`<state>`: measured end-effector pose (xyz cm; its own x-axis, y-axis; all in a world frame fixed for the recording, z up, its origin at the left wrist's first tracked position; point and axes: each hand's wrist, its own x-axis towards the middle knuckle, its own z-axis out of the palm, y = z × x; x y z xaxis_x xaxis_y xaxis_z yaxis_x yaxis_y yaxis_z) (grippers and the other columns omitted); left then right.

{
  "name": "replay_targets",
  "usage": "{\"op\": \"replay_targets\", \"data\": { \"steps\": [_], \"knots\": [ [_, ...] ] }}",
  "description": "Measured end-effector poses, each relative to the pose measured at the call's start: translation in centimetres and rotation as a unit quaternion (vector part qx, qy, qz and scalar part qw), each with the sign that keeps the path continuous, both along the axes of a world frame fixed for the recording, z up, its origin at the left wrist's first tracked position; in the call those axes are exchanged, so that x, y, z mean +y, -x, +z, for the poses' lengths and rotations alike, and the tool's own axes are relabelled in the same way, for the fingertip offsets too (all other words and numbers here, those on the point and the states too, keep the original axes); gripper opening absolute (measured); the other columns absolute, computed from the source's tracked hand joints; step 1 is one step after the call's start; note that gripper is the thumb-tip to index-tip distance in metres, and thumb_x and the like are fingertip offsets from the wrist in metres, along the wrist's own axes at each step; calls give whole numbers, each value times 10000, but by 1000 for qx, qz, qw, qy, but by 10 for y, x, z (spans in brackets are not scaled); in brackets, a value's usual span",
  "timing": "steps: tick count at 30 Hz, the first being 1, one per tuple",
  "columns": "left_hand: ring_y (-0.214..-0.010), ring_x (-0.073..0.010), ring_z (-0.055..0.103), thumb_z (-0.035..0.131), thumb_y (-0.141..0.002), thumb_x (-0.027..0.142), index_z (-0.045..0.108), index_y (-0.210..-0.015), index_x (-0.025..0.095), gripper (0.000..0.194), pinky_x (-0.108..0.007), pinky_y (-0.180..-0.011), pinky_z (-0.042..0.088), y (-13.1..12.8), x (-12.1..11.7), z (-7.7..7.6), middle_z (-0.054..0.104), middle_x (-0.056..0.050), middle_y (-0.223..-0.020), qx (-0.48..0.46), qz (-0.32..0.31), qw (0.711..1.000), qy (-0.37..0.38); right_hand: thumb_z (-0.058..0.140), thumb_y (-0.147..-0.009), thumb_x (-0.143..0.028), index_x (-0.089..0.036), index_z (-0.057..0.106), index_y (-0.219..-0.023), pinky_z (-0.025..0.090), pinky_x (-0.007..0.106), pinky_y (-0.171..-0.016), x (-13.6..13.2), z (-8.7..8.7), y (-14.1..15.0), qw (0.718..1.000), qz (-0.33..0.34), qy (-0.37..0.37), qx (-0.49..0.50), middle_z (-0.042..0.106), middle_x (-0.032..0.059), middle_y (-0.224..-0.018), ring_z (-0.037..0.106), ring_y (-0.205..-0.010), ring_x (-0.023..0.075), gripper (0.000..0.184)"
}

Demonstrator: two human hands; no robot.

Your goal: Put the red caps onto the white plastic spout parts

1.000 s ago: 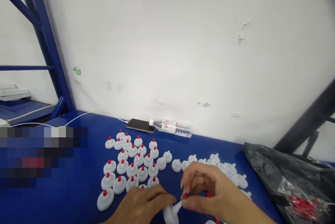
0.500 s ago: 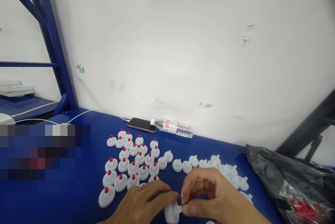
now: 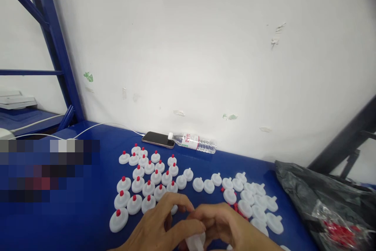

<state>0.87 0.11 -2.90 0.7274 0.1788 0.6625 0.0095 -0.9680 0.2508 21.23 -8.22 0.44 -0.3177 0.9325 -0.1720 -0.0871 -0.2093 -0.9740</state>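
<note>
A white plastic nozzle lid is low in the centre, partly hidden by fingers. My left hand grips it, thumb lying across its top. My right hand is closed around its other side, fingers curled; its fingertips are mostly hidden, and whether a red cap is in them I cannot tell. To the left stand several white lids with red caps on their nozzles. Several uncapped white lids lie to the right, with small loose red caps among them.
Against the wall, a phone on a white cable lies beside a water bottle on its side. A black plastic bag sits at the right, near a clear bag of red pieces. A blue metal frame rises at the left.
My right hand has shifted left and closed in against my left hand. The held lid has turned, and its nozzle no longer shows pointing right. More uncapped lids and red caps are visible.
</note>
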Motion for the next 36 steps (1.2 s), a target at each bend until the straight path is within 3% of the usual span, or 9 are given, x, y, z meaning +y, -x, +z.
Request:
{"op": "replay_targets", "data": {
  "steps": [4,14,17,21,24,27,29,32,36],
  "knots": [
    [-718,-114,594,481,-1039,348,539,-1309,268,287,-218,-615,537,-2,2,2,563,-83,-1212,0,-8,1000,-10,870,-590,-247,-290,781,-928,562,293,-733,-9,13,4,991,-95,-69,-67,787,4,-894,743,-788,215,351],
    [-702,-120,582,479,-1042,330,586,-1256,257,250,-209,-551,507,-2,1,7,580,-79,-1126,-21,-18,999,-31,841,-583,-306,-244,772,-795,498,227,-618,-4,7,5,983,-73,-59,-155,689,-60,-659,653,-659,175,231],
    [-675,-120,562,505,-1030,304,628,-1171,233,200,-205,-522,474,-6,3,6,596,-73,-1055,-43,-24,998,-28,835,-618,-364,-279,784,-830,510,255,-726,-7,18,5,967,-95,-87,-222,719,-58,-722,668,-740,197,234],
    [-765,-154,592,499,-1017,243,642,-1003,208,148,-212,-571,479,-12,4,6,644,-49,-913,-79,-37,996,-27,619,-852,-548,-270,762,-1040,525,319,-823,-9,34,-2,945,-133,-138,-266,768,22,-903,691,-867,240,365],
    [-814,-170,607,517,-984,184,641,-998,219,129,-228,-641,505,-13,-2,11,674,-33,-886,-43,-22,999,0,454,-972,-511,-252,730,-1029,531,389,-874,-6,34,-11,894,-190,-190,-360,760,60,-999,691,-920,258,383],
    [-837,-176,609,509,-897,44,619,-1072,222,273,-236,-694,522,-10,-7,16,681,-24,-885,20,13,999,24,483,-978,-322,-261,679,-1180,409,552,-1071,-3,23,-20,781,-179,-280,-529,667,93,-1297,579,-1220,326,287],
    [-843,-176,604,484,-849,-4,606,-1078,220,342,-226,-668,513,-9,-6,14,672,-28,-903,27,16,999,10,472,-967,-215,-250,620,-1294,335,627,-1121,-2,15,-23,729,-127,-313,-595,574,103,-1432,479,-1345,349,360],
    [-817,-177,586,500,-791,-16,598,-1006,224,337,-207,-565,455,-11,2,0,651,-27,-925,12,-4,999,-44,422,-966,-121,-232,587,-1336,337,624,-1133,-2,11,-23,712,-91,-331,-612,591,104,-1416,496,-1342,323,420],
    [-777,-189,576,521,-695,-1,593,-974,230,368,-209,-479,399,-13,8,-12,629,-20,-890,17,53,995,-84,415,-951,-49,-267,646,-1248,338,564,-1143,-1,18,-20,732,-99,-343,-580,720,63,-1128,628,-1155,245,434]
  ]
}}
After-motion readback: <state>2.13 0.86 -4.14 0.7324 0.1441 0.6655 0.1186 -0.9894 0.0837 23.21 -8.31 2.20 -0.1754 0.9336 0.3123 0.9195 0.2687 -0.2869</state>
